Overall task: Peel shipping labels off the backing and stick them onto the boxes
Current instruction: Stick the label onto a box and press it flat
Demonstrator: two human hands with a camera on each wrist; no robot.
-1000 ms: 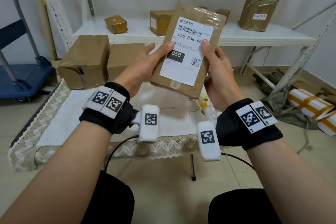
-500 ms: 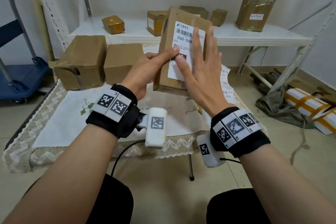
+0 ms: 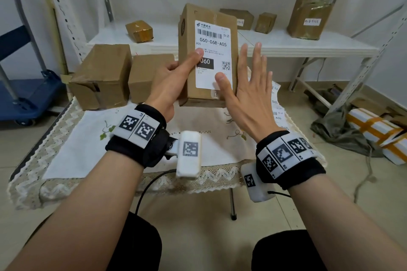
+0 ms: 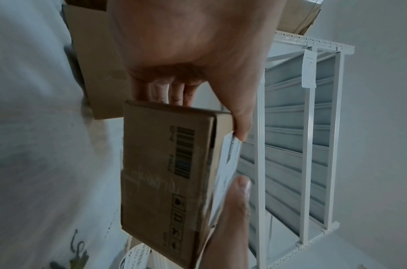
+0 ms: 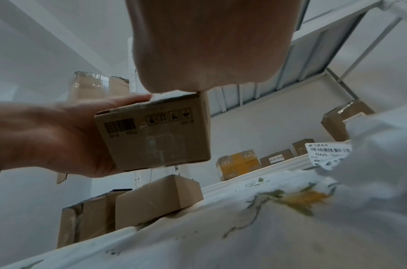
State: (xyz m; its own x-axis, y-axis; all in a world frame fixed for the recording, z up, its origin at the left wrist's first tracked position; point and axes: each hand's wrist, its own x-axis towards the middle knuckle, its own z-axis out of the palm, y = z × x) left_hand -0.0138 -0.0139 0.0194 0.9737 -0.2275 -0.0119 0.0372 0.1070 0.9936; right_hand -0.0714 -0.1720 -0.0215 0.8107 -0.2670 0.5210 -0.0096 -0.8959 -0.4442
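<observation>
My left hand (image 3: pixel 174 77) grips a small brown cardboard box (image 3: pixel 187 35) upright above the table, thumb on its front and fingers behind. A white shipping label (image 3: pixel 214 50) reading 060-06B-A05 is stuck on the front face. My right hand (image 3: pixel 246 86) is spread flat, fingers straight, its thumb pressing the label's lower part. In the left wrist view the box (image 4: pixel 165 172) shows its printed bottom side with the label's edge (image 4: pixel 227 169) between both thumbs. In the right wrist view the box (image 5: pixel 156 134) sits in the left hand's palm. A strip of further labels (image 3: pixel 276 103) lies on the table at the right.
Two plain brown boxes (image 3: pixel 103 75) (image 3: pixel 147 75) stand at the table's back left on the white embroidered cloth (image 3: pixel 88 145). A white shelf (image 3: pixel 286 44) behind holds several boxes. A blue trolley (image 3: pixel 22 94) stands at the left, wrapped parcels (image 3: pixel 378 130) lie on the floor at the right.
The box has turned upright to face me. My right hand let go of its edge, spread flat and slid down the label, the thumb now at its lower part.
</observation>
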